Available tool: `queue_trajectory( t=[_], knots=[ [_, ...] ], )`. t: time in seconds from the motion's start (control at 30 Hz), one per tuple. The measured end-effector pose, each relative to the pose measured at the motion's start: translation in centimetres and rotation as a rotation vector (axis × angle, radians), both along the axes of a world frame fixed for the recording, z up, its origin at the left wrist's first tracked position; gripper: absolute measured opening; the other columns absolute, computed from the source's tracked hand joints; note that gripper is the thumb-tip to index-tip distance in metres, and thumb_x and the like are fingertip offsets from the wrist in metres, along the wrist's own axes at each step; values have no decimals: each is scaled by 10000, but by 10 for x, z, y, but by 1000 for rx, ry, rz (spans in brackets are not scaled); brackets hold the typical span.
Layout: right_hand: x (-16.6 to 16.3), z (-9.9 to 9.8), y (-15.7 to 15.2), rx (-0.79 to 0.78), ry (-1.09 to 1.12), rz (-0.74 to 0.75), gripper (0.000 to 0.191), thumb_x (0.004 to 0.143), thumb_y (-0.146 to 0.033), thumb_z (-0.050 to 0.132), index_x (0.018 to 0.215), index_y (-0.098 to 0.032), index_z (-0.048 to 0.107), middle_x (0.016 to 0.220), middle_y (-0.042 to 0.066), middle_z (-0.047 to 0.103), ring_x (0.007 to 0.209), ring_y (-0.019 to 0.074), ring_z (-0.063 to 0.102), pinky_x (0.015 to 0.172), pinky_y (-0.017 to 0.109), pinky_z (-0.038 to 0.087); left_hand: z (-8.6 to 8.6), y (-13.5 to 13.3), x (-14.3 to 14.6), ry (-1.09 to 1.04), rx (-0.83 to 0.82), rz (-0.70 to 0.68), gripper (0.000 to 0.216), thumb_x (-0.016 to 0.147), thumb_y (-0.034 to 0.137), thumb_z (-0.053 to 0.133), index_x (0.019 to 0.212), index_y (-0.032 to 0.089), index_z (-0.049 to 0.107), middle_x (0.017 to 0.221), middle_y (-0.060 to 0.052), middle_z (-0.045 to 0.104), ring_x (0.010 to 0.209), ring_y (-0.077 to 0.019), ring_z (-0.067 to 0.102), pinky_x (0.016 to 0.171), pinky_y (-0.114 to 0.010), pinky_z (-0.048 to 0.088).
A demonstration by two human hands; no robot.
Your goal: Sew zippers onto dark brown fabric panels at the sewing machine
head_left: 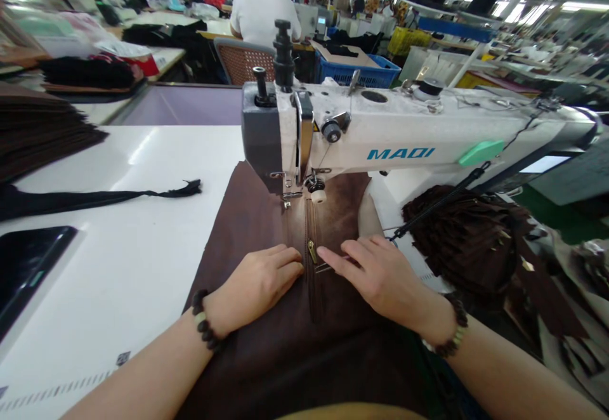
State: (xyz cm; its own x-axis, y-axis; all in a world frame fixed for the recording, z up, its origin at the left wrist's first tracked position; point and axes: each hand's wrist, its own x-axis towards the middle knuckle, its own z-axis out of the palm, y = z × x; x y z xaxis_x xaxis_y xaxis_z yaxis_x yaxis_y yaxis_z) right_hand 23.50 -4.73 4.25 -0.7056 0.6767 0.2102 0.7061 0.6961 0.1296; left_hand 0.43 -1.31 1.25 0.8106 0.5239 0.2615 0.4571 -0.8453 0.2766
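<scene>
A dark brown leather piece (223,236) with a zipper (311,290) down its middle lies under the sewing machine (352,131). My left hand (257,283) rests on the leather left of the zipper, fingers laid flat and the tips close to the zipper tape. On the other side, my right hand (380,274) has its index finger by the brass zipper pull (311,251). From under its fingers a slim two-pronged metal tool (325,268) points left; most of it is hidden. The presser foot (287,203) is just beyond my hands, over the leather.
Stacked brown leather pieces (42,128) and a black strip (104,201) lie at left, above a dark flat device (33,268). A bundle of brown pieces (461,242) sits at right. Behind the machine are a blue crate (354,72) and a seated person (264,11).
</scene>
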Motion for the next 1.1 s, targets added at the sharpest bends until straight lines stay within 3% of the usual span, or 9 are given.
queue_trajectory(
  t=[0.13,0.33,0.87,1.1],
  knots=[
    [-14,-5,-5,-198,-5,-112,399,892,-285,420,1275,-175,406,849,56,538,696,149,504,582,279,364,-1,0,-1,23,-20,-6,275,936,219,330,856,150,583,865,-52,577,774,-146,542,678,-259,473],
    [-22,-8,-7,-445,85,-246,261,867,-411,449,958,-169,481,887,36,512,742,178,539,554,279,373,0,-1,-1,23,-8,-14,262,934,225,335,859,147,574,889,-52,583,770,-152,549,671,-261,473],
    [-25,-17,4,-453,80,-187,189,877,-357,463,824,-178,485,798,-9,541,650,127,537,512,247,283,0,-1,1,30,28,-17,272,938,215,310,867,154,565,895,-45,592,752,-148,561,662,-261,475],
    [-15,-9,16,-573,152,-144,226,872,-394,461,841,-173,492,824,-4,533,685,117,510,565,237,301,5,-5,-3,-36,-99,90,181,913,195,374,915,159,551,1014,-62,537,842,-146,563,742,-254,474]
  ],
)
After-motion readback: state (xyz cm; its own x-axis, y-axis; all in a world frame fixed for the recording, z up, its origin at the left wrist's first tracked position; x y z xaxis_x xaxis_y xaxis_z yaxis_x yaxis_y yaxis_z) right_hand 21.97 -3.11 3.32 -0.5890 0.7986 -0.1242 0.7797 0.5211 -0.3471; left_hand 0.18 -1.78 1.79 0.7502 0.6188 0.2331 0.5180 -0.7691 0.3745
